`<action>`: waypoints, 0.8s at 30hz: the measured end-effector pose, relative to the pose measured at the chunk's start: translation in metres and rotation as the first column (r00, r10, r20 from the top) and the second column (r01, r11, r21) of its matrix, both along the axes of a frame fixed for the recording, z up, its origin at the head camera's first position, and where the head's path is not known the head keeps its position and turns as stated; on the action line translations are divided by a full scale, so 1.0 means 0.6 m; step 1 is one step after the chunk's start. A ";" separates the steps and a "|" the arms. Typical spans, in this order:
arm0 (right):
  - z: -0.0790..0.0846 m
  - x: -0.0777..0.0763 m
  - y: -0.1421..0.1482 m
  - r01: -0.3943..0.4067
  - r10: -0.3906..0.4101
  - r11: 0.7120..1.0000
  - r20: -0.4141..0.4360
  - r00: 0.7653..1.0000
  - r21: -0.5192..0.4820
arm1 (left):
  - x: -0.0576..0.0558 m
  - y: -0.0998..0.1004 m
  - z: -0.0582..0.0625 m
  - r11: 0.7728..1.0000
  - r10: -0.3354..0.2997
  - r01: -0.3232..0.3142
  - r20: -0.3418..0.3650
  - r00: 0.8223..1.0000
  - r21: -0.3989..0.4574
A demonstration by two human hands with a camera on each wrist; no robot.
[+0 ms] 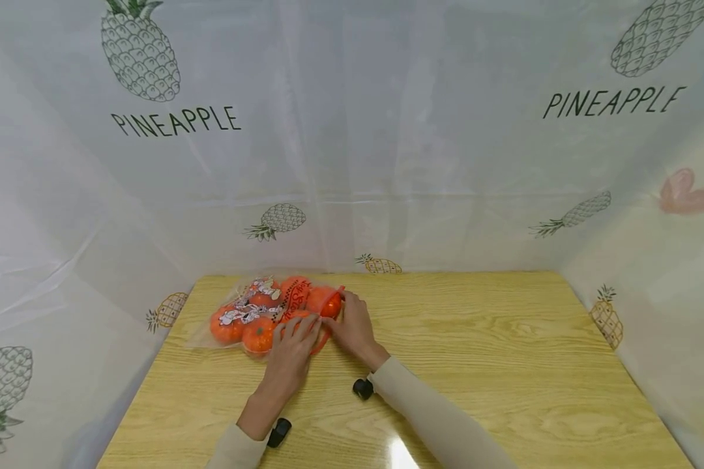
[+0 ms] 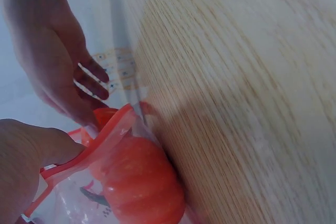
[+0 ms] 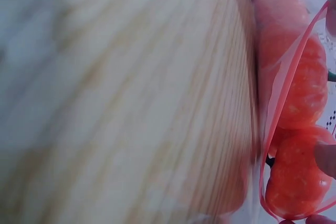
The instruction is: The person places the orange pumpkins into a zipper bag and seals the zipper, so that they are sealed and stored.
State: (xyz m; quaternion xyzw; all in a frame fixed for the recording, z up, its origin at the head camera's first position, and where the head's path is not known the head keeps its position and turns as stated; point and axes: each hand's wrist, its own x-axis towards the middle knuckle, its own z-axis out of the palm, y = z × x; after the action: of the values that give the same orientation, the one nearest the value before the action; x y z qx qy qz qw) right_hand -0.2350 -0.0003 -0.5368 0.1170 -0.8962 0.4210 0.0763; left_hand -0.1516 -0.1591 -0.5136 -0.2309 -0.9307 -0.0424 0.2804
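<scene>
The right hand's (image 1: 352, 326) fingertips pinched the red zip strip (image 2: 86, 150) at the mouth of a clear plastic bag with printed cartoon figures (image 1: 258, 306), the fingers drawn close together at the strip's far end. The left hand (image 1: 293, 348) lay flat on the near part of the bag, its fingers nearly straight and spread slightly, pressing down on the plastic just beside the same strip. In the left wrist view the thumb of that hand rested against the red strip, with the other hand just beyond it. Inside the bag lay several small round orange fruits (image 1: 227, 327), crowded against one another; one (image 2: 139, 182) sat directly behind the mouth. The bag rested on a light wooden tabletop with visible grain (image 1: 475, 339), toward its far left corner. Pale beige sleeves (image 1: 440, 417) covered both forearms. A white translucent sheet printed with pineapples (image 1: 352, 130) enclosed the table on three sides.
</scene>
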 end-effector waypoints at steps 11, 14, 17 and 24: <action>-0.003 -0.006 -0.002 0.035 -0.034 0.999 -0.006 0.999 0.026 | -0.002 -0.004 0.002 0.997 0.000 -0.005 0.068 0.998 0.081; -0.002 -0.005 -0.004 0.040 -0.040 0.999 0.007 0.999 0.023 | -0.002 -0.007 0.002 0.993 -0.008 -0.004 0.099 0.995 0.116; -0.001 -0.007 -0.005 0.047 -0.047 0.999 0.010 0.999 0.008 | -0.002 -0.008 0.003 0.991 -0.017 0.001 0.116 0.993 0.137; -0.002 -0.014 -0.010 0.064 -0.063 0.997 0.024 0.998 -0.035 | -0.002 -0.008 0.005 0.988 -0.028 0.014 0.091 0.995 0.151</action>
State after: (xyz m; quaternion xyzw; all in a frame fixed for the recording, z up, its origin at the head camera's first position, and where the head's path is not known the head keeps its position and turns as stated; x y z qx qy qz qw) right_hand -0.2435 -0.0060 -0.5377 0.0822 -0.8926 0.4358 0.0813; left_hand -0.1525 -0.1637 -0.5104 -0.2169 -0.9344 -0.1260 0.2529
